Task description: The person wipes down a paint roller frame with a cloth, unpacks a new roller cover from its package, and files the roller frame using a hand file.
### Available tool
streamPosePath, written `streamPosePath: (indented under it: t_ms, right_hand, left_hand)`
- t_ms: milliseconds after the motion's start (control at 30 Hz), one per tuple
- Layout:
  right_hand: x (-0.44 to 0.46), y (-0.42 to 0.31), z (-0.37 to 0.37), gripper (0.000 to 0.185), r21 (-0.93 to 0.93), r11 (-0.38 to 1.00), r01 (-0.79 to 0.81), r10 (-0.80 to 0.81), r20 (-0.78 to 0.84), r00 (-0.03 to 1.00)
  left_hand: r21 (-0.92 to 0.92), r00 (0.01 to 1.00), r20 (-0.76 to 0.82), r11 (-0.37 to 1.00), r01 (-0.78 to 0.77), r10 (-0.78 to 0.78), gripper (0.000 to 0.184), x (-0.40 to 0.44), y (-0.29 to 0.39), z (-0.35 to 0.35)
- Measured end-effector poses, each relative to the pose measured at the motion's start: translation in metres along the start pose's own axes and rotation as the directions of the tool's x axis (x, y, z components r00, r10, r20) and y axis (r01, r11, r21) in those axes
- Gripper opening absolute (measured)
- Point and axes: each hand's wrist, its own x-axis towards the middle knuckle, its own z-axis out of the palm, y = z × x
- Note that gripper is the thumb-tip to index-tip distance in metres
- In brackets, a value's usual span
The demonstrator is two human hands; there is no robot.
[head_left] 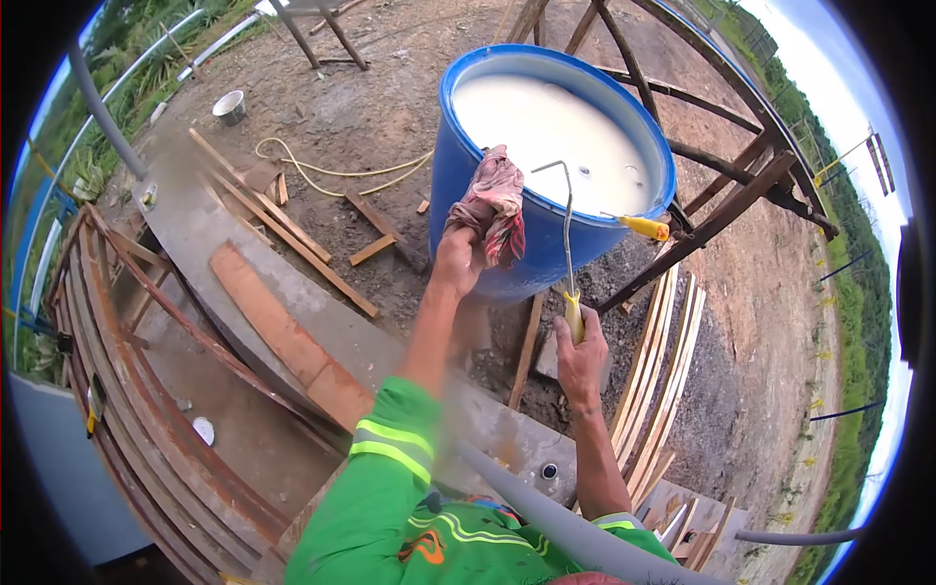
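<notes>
"What do the containers by you hold?"

"Right in front of me stands a big round blue plastic barrel (546,249), filled most of the way up with a creamy white liquid (526,117). A few small marks break its smooth surface. Farther off, on the rough brown earth, sits a small white round bucket (230,107); I can't make out its contents."

"And your hands?"

"My left grip (462,255) is clamped on a crumpled pink-and-red cloth rag (495,200), bunched up before the barrel's near rim. I can't tell whether it touches the plastic. My right grip (582,357) is closed round a bent metal rod tool with a yellow handle (572,302), its thin hooked end up, seen against the white liquid."

"Anything else at the rim?"

"An orange-yellow handle (645,227), at the right side."

"What's the stuff around you made of?"

"A flat grey slab (327,310) carrying a long reddish-brown board (278,317), and straight, pale wooden planks (651,375) lying side by side to my right."
</notes>
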Motion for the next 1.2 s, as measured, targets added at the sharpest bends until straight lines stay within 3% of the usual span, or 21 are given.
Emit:
streamPosePath:
  t_ms: [67, 133, 167, 200, 267, 300, 400, 433, 533, 667, 800, 900, 1000, 1133, 1200]
  right_hand:
    - [-0.001, 0.007, -0.005, 0.029, -0.137, 0.977, 0.163, -0.172, -0.054, 0.984]
    - [0.001, -0.001, -0.003, 0.031, -0.147, 0.980, 0.133, -0.141, -0.042, 0.989]
    - [0.002, -0.008, 0.000, 0.034, -0.147, 0.985, 0.093, -0.097, -0.023, 0.995]
    - [0.004, -0.014, 0.004, 0.036, -0.148, 0.988, 0.053, -0.054, -0.006, 0.999]
    - [0.007, -0.015, 0.016, 0.042, -0.244, 0.962, 0.126, -0.122, 0.028, 0.992]
    - [0.008, -0.016, 0.021, 0.045, -0.288, 0.943, 0.164, -0.157, 0.048, 0.986]
    - [0.004, -0.023, 0.034, 0.051, -0.401, 0.899, 0.177, -0.149, 0.100, 0.984]
    - [0.002, -0.016, 0.038, 0.051, -0.390, 0.898, 0.205, -0.169, 0.126, 0.978]
    - [-0.005, -0.017, 0.046, 0.052, -0.233, 0.933, 0.274, -0.236, 0.180, 0.955]
    - [-0.001, -0.018, 0.048, 0.051, -0.145, 0.946, 0.289, -0.270, 0.140, 0.953]
    - [0.000, -0.031, 0.044, 0.052, -0.217, 0.949, 0.227, -0.190, 0.180, 0.965]
    - [0.001, -0.031, 0.047, 0.052, -0.247, 0.945, 0.214, -0.168, 0.194, 0.967]
    - [0.002, -0.034, 0.045, 0.052, -0.246, 0.943, 0.225, -0.180, 0.193, 0.965]
    - [0.004, -0.033, 0.038, 0.051, -0.270, 0.928, 0.258, -0.203, 0.215, 0.955]
    - [0.008, -0.029, 0.033, 0.050, -0.291, 0.908, 0.301, -0.245, 0.214, 0.946]
  left_hand:
    - [0.180, 0.998, -0.030, 0.982, -0.057, 0.064, 0.027, -0.002, 0.000, 0.005]
    - [0.254, 0.992, -0.020, 0.960, -0.117, 0.126, 0.025, 0.004, -0.006, 0.004]
    - [0.254, 0.992, 0.112, 0.963, -0.092, 0.065, 0.018, 0.005, -0.003, -0.001]
    - [0.292, 0.994, 0.084, 0.951, -0.098, 0.076, 0.016, 0.003, -0.003, 0.006]
    - [0.367, 0.995, 0.026, 0.925, -0.102, 0.099, 0.014, -0.006, -0.003, 0.043]
    - [0.401, 0.983, 0.029, 0.898, -0.179, 0.183, 0.014, -0.007, -0.003, 0.066]
    - [0.573, 0.983, -0.016, 0.808, -0.141, 0.183, 0.010, 0.005, -0.014, 0.049]
    - [0.634, 0.975, -0.157, 0.773, -0.022, 0.156, 0.017, 0.008, -0.014, 0.045]
    - [0.858, 0.868, -0.084, 0.479, -0.187, 0.489, 0.022, 0.015, -0.024, 0.044]
    - [0.937, 0.795, 0.013, 0.269, -0.221, 0.607, 0.022, 0.031, -0.025, 0.037]
    - [0.934, 0.799, -0.023, 0.297, -0.197, 0.601, 0.025, 0.039, -0.018, 0.041]
    - [0.886, 0.833, -0.182, 0.454, -0.091, 0.522, 0.028, 0.063, -0.027, 0.007]
    - [0.889, 0.838, -0.241, 0.458, -0.012, 0.490, 0.030, 0.072, -0.024, -0.006]
    - [0.950, 0.843, -0.181, 0.312, 0.016, 0.507, 0.028, 0.080, -0.023, -0.022]
    - [0.949, 0.843, -0.240, 0.300, 0.099, 0.482, 0.026, 0.079, -0.016, -0.016]
